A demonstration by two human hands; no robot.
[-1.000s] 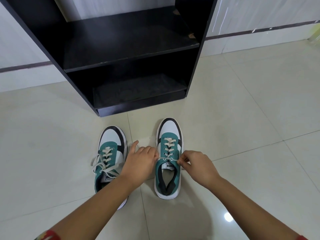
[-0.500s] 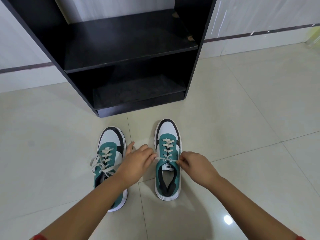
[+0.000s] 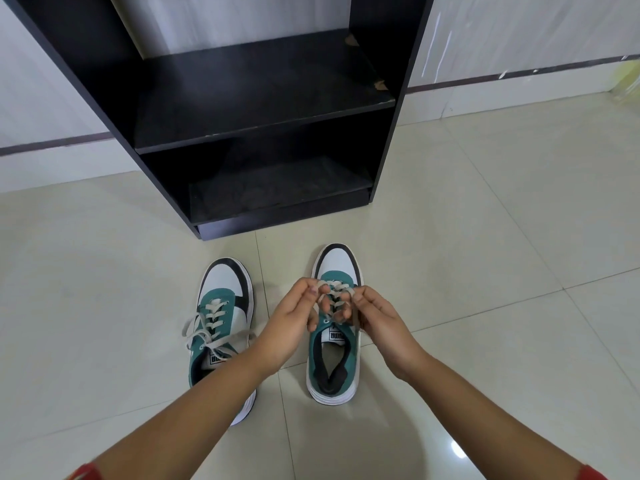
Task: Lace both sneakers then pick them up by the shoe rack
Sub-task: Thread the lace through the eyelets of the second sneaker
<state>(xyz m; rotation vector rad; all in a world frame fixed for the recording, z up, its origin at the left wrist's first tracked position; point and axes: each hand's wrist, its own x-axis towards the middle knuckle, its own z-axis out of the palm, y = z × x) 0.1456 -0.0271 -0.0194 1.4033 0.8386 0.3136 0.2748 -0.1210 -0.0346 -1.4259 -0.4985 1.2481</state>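
**Both hands working the lace over the right sneaker**

Down on the pale tiled floor (image 3: pixel 485 271), two teal, white and black sneakers stand side by side, toes pointing at the black shoe rack (image 3: pixel 263 109) just beyond them. Neither shoe touches the rack, and they stand apart from each other.

The left sneaker (image 3: pixel 221 327) has its cream lace threaded up the eyelets, with loose ends and loops spilling over the tongue and off toward its outer side. The person's left forearm crosses over its heel end.

The right sneaker (image 3: pixel 334 358) sits under both hands. The left hand (image 3: pixel 291 327) is raised above the shoe's laced part, its grip pinched on a strand of the cream lace (image 3: pixel 334 289), fingers curled. The right hand (image 3: pixel 377 320) meets it from the other side, its grip likewise clenched on the lace, which runs between the two hands just above the eyelets. The hands are nearly touching. Whether a knot or loop has formed between the fingers cannot be made out.

Both rack shelves are dark; the upper one shows chipped spots along its right edge.
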